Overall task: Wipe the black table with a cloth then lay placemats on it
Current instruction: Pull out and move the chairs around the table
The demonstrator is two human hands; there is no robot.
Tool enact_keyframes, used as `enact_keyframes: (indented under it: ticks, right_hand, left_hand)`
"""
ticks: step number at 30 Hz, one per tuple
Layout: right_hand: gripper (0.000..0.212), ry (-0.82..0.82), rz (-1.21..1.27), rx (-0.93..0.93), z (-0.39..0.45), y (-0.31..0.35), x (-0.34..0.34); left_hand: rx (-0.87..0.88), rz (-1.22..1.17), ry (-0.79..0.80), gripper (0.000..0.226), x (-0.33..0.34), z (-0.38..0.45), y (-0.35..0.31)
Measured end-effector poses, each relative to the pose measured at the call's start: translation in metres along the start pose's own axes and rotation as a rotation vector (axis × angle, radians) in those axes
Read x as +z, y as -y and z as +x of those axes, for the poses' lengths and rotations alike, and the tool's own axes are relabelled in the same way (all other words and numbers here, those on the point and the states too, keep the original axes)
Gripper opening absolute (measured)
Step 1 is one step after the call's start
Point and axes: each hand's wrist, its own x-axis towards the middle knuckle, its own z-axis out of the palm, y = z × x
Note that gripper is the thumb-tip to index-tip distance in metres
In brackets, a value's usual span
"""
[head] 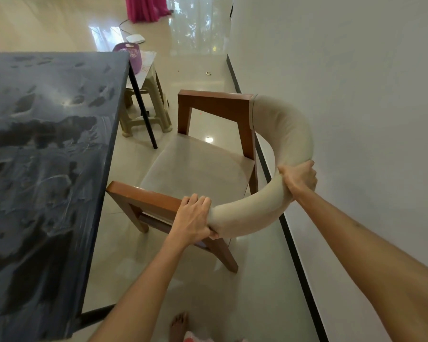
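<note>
The black table [45, 149] fills the left side, its top covered in wet streaks and smears. To its right stands a wooden chair [203, 169] with a cream seat and a curved cream padded backrest. My left hand [193, 220] grips the near end of that backrest where it meets the wooden armrest. My right hand [298, 180] grips the backrest further round, close to the wall. No cloth or placemat is visible.
A beige plastic stool [146, 104] with a purple basket [130, 56] on it stands past the table's far right corner. A white wall [356, 95] with a dark skirting runs close along the right. My bare foot [179, 325] shows at the bottom.
</note>
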Motion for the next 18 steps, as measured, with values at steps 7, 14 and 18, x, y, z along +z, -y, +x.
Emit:
enact_keyframes:
  ticks: [7,14,18]
  right_hand:
    - [0.069,0.026,-0.016,-0.063,0.036,-0.002,-0.003]
    - [0.068,0.053,-0.016,-0.102,0.084,0.001,-0.011]
    - [0.067,0.090,-0.028,-0.116,0.119,0.011,-0.025]
  left_hand:
    - [-0.011,-0.043,-0.090,0.074,0.012,0.020,-0.013]
    - [0.039,0.022,-0.122,0.075,0.012,0.053,-0.028]
    - [0.065,0.043,-0.123,0.076,0.012,0.085,-0.049]
